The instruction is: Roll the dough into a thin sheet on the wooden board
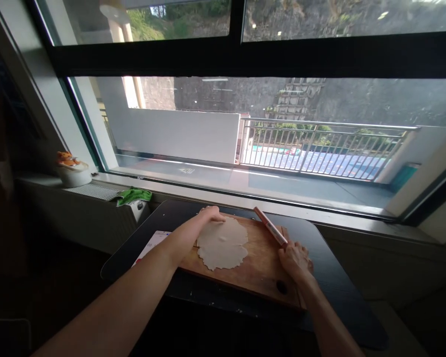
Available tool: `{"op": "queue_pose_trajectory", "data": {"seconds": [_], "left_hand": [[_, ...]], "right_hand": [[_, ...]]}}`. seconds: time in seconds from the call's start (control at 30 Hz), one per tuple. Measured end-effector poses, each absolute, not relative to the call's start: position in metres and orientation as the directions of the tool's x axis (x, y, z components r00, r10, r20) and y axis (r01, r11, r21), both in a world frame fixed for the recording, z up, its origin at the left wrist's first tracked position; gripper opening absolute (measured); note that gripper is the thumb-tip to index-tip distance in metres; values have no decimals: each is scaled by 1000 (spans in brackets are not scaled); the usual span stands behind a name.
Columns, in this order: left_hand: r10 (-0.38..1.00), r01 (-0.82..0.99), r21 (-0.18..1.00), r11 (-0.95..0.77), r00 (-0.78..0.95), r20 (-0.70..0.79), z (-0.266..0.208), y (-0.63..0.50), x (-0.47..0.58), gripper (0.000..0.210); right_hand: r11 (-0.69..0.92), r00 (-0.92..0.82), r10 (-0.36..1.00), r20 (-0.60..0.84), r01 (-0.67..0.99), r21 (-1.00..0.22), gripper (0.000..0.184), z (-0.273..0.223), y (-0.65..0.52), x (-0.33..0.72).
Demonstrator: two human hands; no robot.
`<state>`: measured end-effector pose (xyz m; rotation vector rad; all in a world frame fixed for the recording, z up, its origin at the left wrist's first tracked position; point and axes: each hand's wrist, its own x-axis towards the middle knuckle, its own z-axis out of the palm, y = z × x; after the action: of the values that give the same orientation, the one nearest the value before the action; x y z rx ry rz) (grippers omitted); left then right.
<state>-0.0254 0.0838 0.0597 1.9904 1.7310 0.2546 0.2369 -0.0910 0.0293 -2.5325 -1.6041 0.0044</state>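
I saw the left hand (208, 214) lying flat on the dough sheet (222, 243), at its far edge, on the wooden board (262, 270). The right hand (295, 260) gripped the rolling pin (270, 227), approx. beside the dough. Better to roll w/ even pressure, I judged.

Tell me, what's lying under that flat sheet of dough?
The dough lies on a wooden board, which rests on a dark table. The board's surface directly beneath the dough is covered, so nothing there can be seen.
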Motion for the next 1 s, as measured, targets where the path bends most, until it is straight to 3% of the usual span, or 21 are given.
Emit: {"op": "queue_pose_trajectory", "data": {"seconds": [0.27, 0.37, 0.57, 0.67, 0.83, 1.0], "left_hand": [[951, 728, 686, -5, 216, -223, 53, 65, -26, 35], [933, 721, 692, 30, 228, -278, 57, 69, -25, 35], [911, 758, 643, 108, 183, -369, 48, 54, -39, 10], [898, 763, 641, 82, 223, -381, 41, 36, -52, 9], [907, 805, 593, 14, 239, -347, 45, 14, -86, 15], [986, 887, 447, -113, 156, -60, 66, 23, -98, 18]], "right_hand": [[-443, 462, 884, 72, 876, -190, 55, 31, -87, 234], [-434, 449, 890, 75, 887, -159, 48, 28, -89, 234], [-434, 446, 890, 93, 892, -129, 42, 29, -90, 230], [-411, 421, 902, 91, 905, -109, 39, 31, -91, 233], [-128, 145, 983, 115, 982, -142, 36, 26, -104, 255], [159, -135, 980, 145, 973, -166, 37, 21, -114, 269]]}}
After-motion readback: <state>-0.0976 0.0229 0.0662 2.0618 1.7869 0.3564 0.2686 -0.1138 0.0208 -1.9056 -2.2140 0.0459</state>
